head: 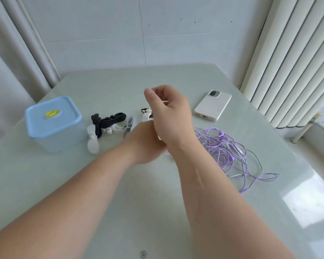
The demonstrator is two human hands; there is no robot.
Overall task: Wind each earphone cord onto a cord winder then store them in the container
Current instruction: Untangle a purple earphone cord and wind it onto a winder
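My right hand (168,113) is raised over the middle of the table, thumb and fingers pinching a thin pale earphone cord (165,101). Just below it, my left hand (144,144) is curled, its fingers hidden behind my right wrist. It appears to grip a white cord winder (146,115) that pokes out above it. A bit of purple cord (166,153) shows under my hands. A tangle of purple and green earphone cords (228,152) lies to the right. Spare black and white cord winders (106,124) lie to the left. The container (52,131), with its blue lid on, stands at far left.
A white phone (212,105) lies face down at the back right of the pale table (138,212). Curtains hang at the left, and a ribbed radiator stands at the right beside the table's edge.
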